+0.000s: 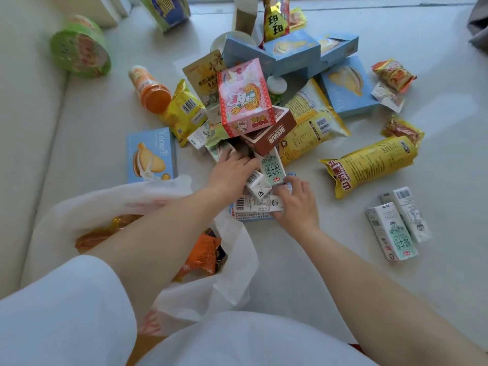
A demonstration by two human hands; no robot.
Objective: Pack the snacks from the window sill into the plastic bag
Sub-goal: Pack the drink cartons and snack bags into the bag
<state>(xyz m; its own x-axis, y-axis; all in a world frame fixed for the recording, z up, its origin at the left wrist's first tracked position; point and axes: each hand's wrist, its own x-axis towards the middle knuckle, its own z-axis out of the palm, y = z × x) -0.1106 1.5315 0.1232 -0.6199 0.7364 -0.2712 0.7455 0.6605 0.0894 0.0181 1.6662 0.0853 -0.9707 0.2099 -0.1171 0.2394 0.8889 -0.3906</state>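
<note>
Milk cartons (pixel 264 178) at the near edge of the snack pile are being gripped by the left hand (pixel 232 167), fingers curled over them. A flat white box (pixel 253 207) is being pinched by the right hand (pixel 295 202), beside the open plastic bag (pixel 163 188).

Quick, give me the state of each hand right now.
Left hand: fingers spread on the small cartons at the pile's front edge, grip unclear.
Right hand: fingers curled round the flat white packet.
</note>
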